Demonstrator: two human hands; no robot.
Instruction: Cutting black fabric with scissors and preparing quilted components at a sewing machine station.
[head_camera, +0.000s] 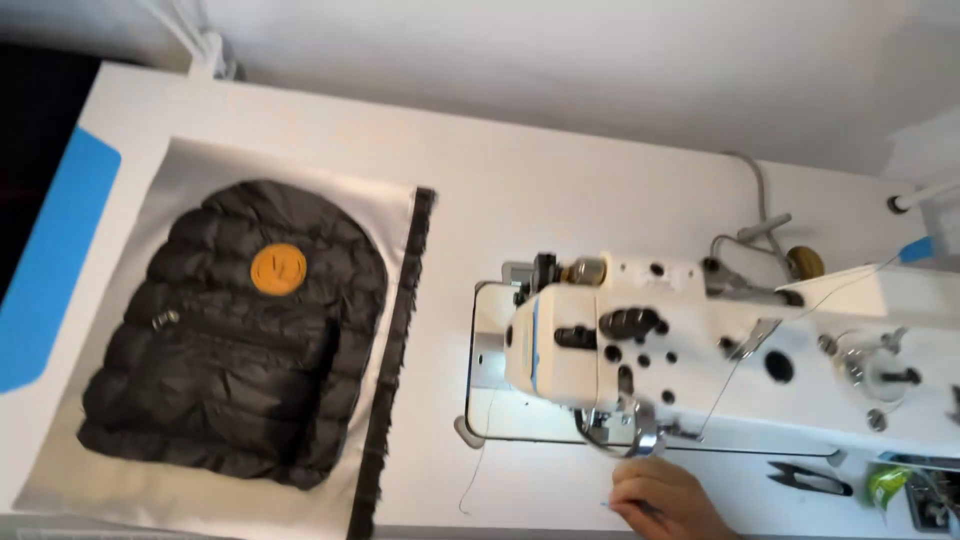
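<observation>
My right hand (665, 498) rests at the table's front edge, just below the head of a white industrial sewing machine (700, 345). Its fingers are curled around something thin, and I cannot make out what it is. A black quilted piece (240, 340) with a round orange patch (278, 269) lies on a light grey fabric sheet (190, 165) on the left. A long black strip (395, 350) lies along that sheet's right side. My left hand is out of view.
The white table (500, 160) carries a blue panel (50, 260) at its far left edge. Black thread snips (808, 480) lie near the front right, beside a green object (885, 484). A thin thread (475, 470) hangs near the needle plate.
</observation>
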